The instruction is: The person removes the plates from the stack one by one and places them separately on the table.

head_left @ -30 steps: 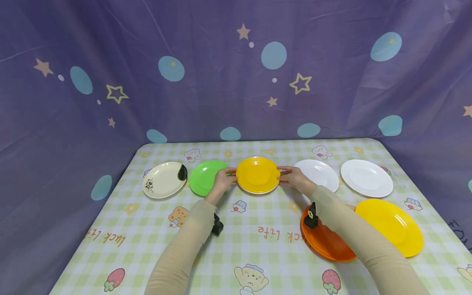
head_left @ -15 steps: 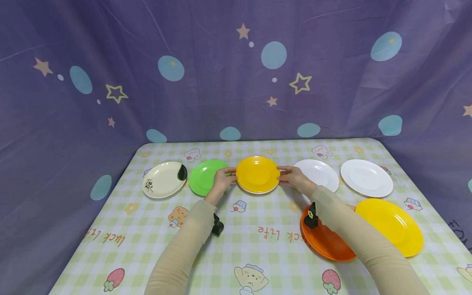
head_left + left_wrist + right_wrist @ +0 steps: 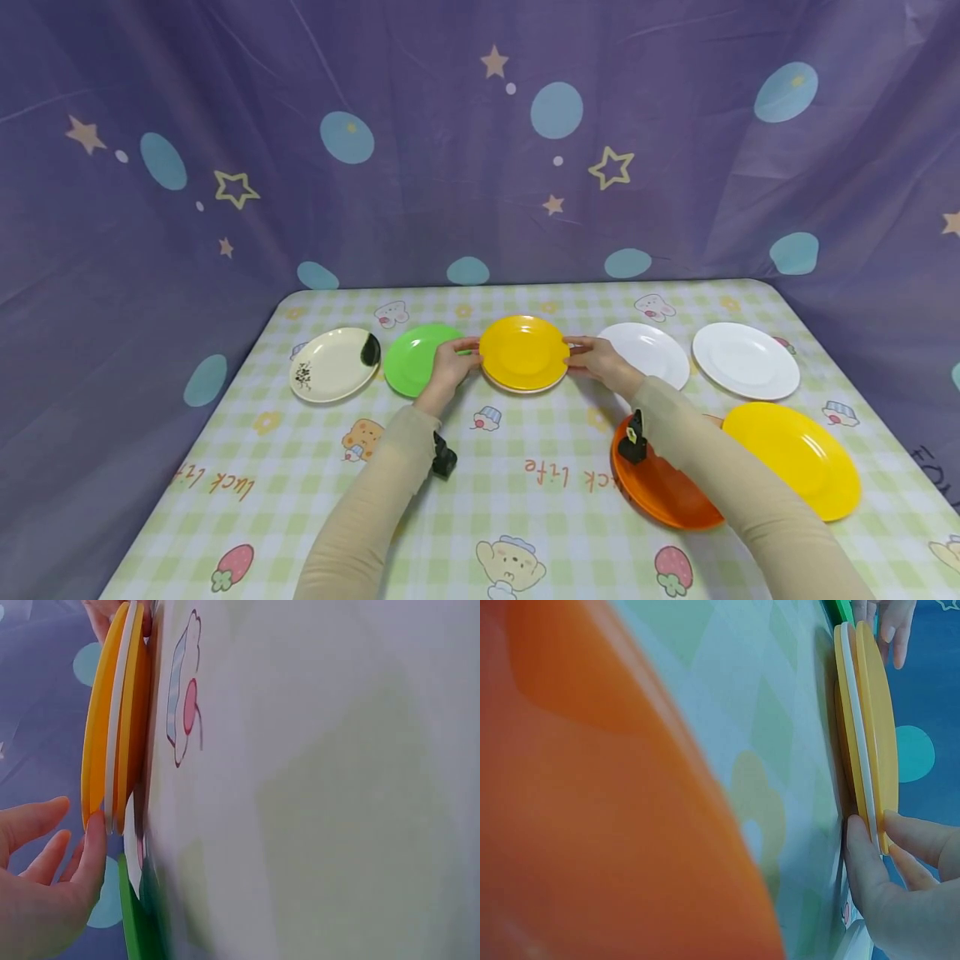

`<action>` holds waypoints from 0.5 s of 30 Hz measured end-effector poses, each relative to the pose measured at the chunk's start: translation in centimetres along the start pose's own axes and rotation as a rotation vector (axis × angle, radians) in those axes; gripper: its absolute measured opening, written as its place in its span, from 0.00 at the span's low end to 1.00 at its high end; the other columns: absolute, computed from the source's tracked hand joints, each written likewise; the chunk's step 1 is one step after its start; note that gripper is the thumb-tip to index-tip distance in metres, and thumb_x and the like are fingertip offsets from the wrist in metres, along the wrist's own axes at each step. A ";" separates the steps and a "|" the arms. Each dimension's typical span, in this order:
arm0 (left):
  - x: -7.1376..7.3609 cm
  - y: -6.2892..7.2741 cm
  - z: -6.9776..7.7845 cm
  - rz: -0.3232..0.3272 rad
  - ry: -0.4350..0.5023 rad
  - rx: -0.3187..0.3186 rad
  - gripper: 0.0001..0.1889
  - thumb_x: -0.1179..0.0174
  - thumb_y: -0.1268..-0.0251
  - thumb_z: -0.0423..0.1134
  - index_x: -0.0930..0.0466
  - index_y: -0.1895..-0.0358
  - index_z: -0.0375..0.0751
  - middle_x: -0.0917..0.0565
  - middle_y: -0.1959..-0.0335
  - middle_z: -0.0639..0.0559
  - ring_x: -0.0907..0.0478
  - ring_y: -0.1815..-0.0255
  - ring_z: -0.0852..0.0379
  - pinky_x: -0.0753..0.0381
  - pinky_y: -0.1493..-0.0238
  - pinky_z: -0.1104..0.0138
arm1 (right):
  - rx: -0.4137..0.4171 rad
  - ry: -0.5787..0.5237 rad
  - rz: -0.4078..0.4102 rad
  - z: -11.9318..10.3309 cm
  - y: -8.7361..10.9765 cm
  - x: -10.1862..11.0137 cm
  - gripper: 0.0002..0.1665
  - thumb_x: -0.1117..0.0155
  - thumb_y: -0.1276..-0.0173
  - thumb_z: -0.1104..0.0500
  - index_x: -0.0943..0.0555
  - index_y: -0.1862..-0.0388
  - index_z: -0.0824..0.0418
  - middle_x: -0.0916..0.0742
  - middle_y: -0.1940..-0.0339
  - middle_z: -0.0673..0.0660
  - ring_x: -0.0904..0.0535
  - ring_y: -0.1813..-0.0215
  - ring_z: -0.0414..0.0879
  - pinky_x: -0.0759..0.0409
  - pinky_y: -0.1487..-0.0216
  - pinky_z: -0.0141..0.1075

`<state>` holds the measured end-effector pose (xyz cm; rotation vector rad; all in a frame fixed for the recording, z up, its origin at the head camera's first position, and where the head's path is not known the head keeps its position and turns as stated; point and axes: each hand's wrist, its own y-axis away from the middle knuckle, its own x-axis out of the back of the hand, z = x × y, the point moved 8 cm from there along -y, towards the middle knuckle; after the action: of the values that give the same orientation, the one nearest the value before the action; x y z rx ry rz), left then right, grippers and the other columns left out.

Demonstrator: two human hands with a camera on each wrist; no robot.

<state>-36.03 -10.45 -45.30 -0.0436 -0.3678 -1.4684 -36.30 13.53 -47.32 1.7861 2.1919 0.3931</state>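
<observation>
A stack of plates [image 3: 523, 354] sits at the table's back middle, a yellow plate on top. Edge-on in the left wrist view, a white plate [image 3: 115, 742] lies between the top yellow plate [image 3: 99, 727] and another yellow one [image 3: 135, 712]. My left hand [image 3: 453, 365] is at the left rim; its thumb touches the edge, while the other fingers reach out straight and spread. Opposite it, my right hand [image 3: 600, 361] pinches the right rim, thumb low on the edge and a finger [image 3: 911, 831] at the top yellow plate.
Left stand a green plate [image 3: 412, 362] and a cream patterned plate [image 3: 333, 367]. Two white plates [image 3: 648, 354] [image 3: 746, 361] lie to the right. Nearer, under the right forearm, are an orange plate [image 3: 660, 492] and a large yellow plate [image 3: 795, 458] on the checked tablecloth [image 3: 480, 517].
</observation>
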 end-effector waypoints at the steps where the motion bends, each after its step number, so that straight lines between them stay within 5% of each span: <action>1: 0.0 0.0 0.0 -0.002 0.018 0.004 0.20 0.42 0.51 0.24 0.24 0.50 0.36 0.23 0.52 0.42 0.24 0.57 0.51 0.21 0.59 0.68 | 0.001 -0.001 0.000 0.0 0.0 0.0 0.30 0.54 0.38 0.77 0.43 0.36 0.72 0.34 0.43 0.74 0.24 0.59 0.46 0.29 0.44 0.42; 6: -0.2 0.0 0.1 -0.018 0.125 0.015 0.23 0.43 0.50 0.21 0.28 0.47 0.33 0.24 0.54 0.38 0.22 0.59 0.49 0.20 0.61 0.68 | 0.018 0.010 -0.002 0.0 0.0 0.0 0.30 0.54 0.38 0.76 0.43 0.36 0.71 0.33 0.43 0.74 0.23 0.61 0.43 0.28 0.45 0.41; 15: -0.8 -0.1 -0.5 -0.082 0.208 0.101 0.27 0.45 0.47 0.22 0.34 0.41 0.35 0.26 0.49 0.37 0.22 0.75 0.60 0.19 0.64 0.66 | 0.015 0.024 -0.004 0.0 0.1 -0.1 0.30 0.54 0.38 0.75 0.43 0.35 0.70 0.31 0.46 0.71 0.24 0.65 0.40 0.29 0.45 0.41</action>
<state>-36.04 -9.85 -45.96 0.2061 -0.2765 -1.5171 -36.19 13.50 -47.25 1.7936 2.2203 0.3999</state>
